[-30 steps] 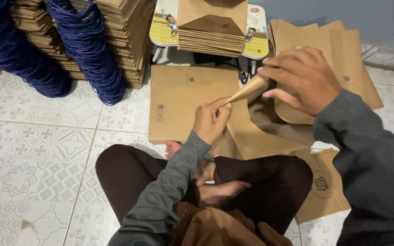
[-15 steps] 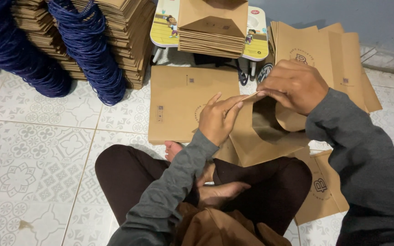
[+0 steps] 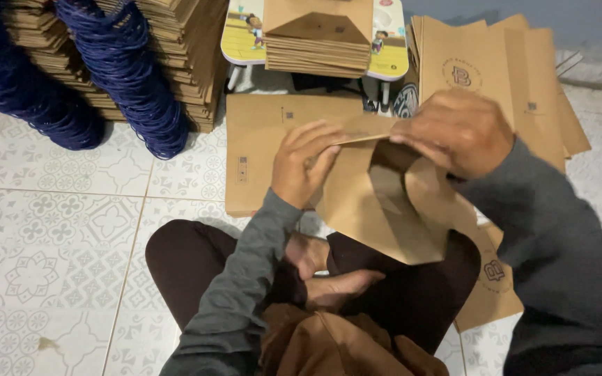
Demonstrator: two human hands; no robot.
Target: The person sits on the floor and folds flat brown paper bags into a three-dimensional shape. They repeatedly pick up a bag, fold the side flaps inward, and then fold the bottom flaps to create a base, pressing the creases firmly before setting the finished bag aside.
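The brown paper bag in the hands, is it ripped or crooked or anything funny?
No rip shows. The bag is only half open, its mouth pulled apart between the left hand and right hand, so its sides fold inward. That looks like folding, not damage. The flat bags behind lie fanned, slightly uneven.

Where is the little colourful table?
In the head view, the little colourful table stands at the top centre, under folded brown paper bags, right of the blue rope bundles.

Right hand (image 3: 458, 132) hides the bag's (image 3: 384, 209) top corner; blue bundles (image 3: 71, 83) and cardboard stacks (image 3: 182, 49) run off the top edge.
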